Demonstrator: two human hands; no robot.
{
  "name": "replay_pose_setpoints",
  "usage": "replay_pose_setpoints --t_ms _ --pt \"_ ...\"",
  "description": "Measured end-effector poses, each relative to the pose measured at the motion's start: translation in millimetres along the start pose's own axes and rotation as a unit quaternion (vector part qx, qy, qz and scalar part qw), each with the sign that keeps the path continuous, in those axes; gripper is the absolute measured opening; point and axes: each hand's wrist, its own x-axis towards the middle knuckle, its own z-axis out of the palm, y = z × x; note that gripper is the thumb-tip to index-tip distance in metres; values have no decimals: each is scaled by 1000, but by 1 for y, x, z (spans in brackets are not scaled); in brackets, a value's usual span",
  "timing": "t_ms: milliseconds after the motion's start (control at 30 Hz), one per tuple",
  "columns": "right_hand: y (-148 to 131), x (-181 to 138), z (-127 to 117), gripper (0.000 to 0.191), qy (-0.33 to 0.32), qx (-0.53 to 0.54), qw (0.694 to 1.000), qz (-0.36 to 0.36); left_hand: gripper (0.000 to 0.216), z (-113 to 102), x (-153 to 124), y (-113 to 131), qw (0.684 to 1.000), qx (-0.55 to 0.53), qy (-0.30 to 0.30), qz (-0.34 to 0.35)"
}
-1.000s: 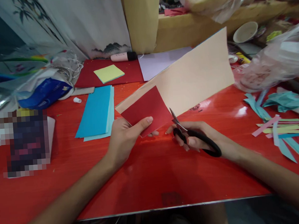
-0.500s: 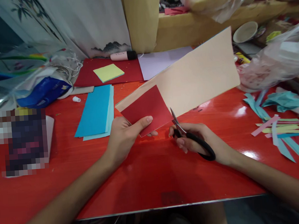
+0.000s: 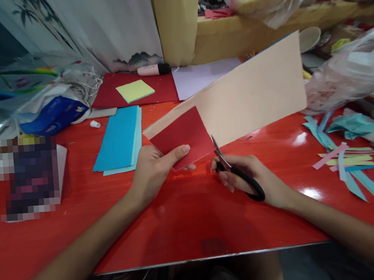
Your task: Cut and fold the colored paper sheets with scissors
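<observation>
My left hand (image 3: pixel 155 170) pinches a red square of paper (image 3: pixel 184 131) together with a long cream sheet (image 3: pixel 260 90) beneath it, thumb on top and fingers under. The cream sheet sticks out to the upper right, raised off the table. My right hand (image 3: pixel 250 174) is closed round the black handles of a pair of scissors (image 3: pixel 229 164). Their blades point up and lie at the right corner of the red square, by the cream sheet's lower edge. Whether the blades grip the paper is hard to see.
Blue paper sheets (image 3: pixel 118 138) lie on the red table left of my hands. Behind are a yellow square (image 3: pixel 135 91), a lilac sheet (image 3: pixel 205 77) and a pink marker (image 3: pixel 153 70). Paper strips (image 3: pixel 351 160) and plastic bags (image 3: pixel 339 78) crowd the right side.
The free end of the cream sheet has shifted slightly to the right, over the bowl's edge. Both hands and the scissors stay almost where they were.
</observation>
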Motion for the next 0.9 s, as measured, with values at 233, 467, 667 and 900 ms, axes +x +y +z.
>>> replay_pose_setpoints --t_ms 233,467,667,900 --pt "0 0 1 17 2 -19 1000 -10 18 -1 0 -2 1000 7 -3 18" --pt "-1 -1 2 13 3 -21 1000 -17 21 -1 0 -4 1000 15 -1 22" --pt "-2 0 5 8 20 -35 999 -3 19 -2 0 -3 1000 10 -7 1" --pt "-2 0 6 5 39 -34 999 5 21 -2 1 -5 1000 -6 -17 5"
